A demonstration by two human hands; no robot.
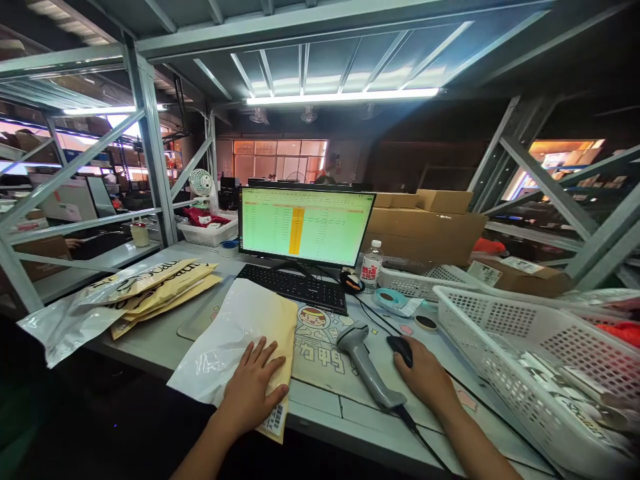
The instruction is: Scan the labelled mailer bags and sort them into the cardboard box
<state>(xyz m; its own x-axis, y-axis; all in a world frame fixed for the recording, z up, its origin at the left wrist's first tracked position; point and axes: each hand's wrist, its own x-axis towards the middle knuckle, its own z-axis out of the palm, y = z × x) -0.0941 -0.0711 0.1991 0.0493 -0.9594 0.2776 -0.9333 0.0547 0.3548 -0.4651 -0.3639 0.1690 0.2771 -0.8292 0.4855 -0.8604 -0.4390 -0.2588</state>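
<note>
My left hand (254,390) lies flat with fingers spread on a yellow padded envelope (280,333), which is partly covered by a clear plastic bag (227,340), at the near edge of the desk. My right hand (425,375) rests curled over a black computer mouse (401,348). Between the hands a grey handheld barcode scanner (364,363) lies on a printed desk mat (320,353). Behind them a black keyboard (295,287) sits under a monitor (305,225) showing a green spreadsheet.
A pile of yellow mailers and bags (145,288) lies at left. White plastic baskets (525,360) fill the right side. A water bottle (371,265), tape rolls (393,299) and cardboard boxes (425,230) stand behind. Metal shelving posts (150,143) frame the desk.
</note>
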